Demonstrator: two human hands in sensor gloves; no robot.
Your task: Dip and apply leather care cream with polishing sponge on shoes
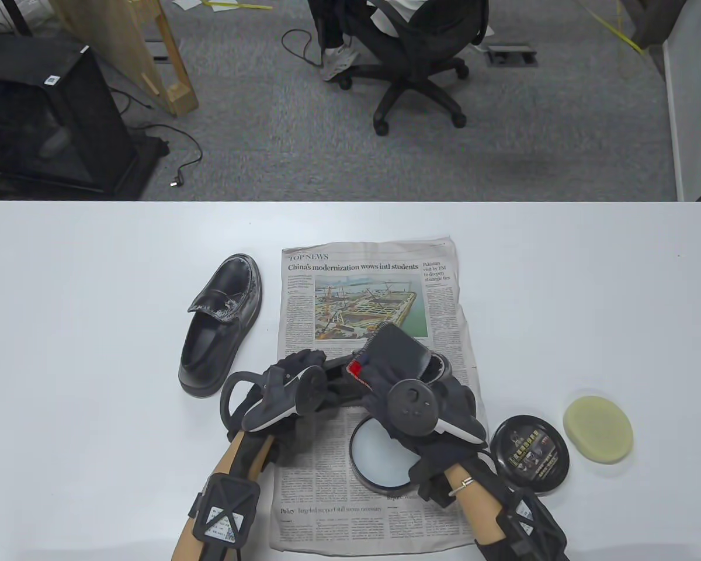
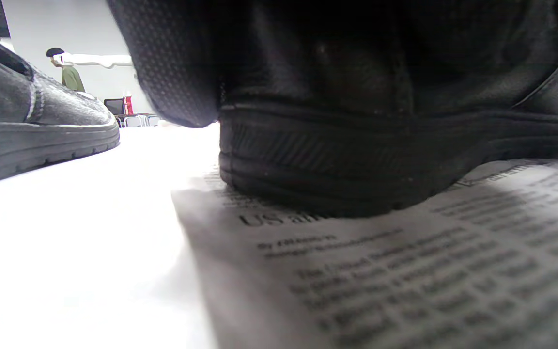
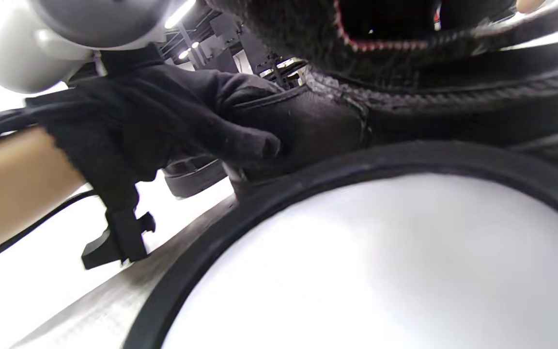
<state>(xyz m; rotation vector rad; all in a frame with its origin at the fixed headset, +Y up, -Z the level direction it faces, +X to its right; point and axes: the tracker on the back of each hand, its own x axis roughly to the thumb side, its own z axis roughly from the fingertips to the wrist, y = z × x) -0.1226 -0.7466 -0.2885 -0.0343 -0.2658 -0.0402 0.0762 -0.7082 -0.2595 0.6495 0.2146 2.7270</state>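
Newspaper (image 1: 380,292) lies mid-table (image 1: 93,292); one shoe (image 1: 222,324) sits just left of it, off the paper. Second shoe (image 1: 339,380) lies across the paper's middle, under both hands, with the open cream tin (image 1: 380,456) on the paper just nearer. Right of the paper: lid (image 1: 530,456), then sponge (image 1: 598,429) farther right.

- Far half of table (image 1: 561,263): bare surface right of newspaper (image 1: 380,280), open passage.
- Left: a shoe (image 1: 222,327) stands beside the newspaper's left edge.
- Near centre: open cream tin (image 1: 380,461) lies under the right hand (image 1: 420,403).
- Near right: lid (image 1: 530,456) and sponge (image 1: 598,430), close together, narrow that approach.
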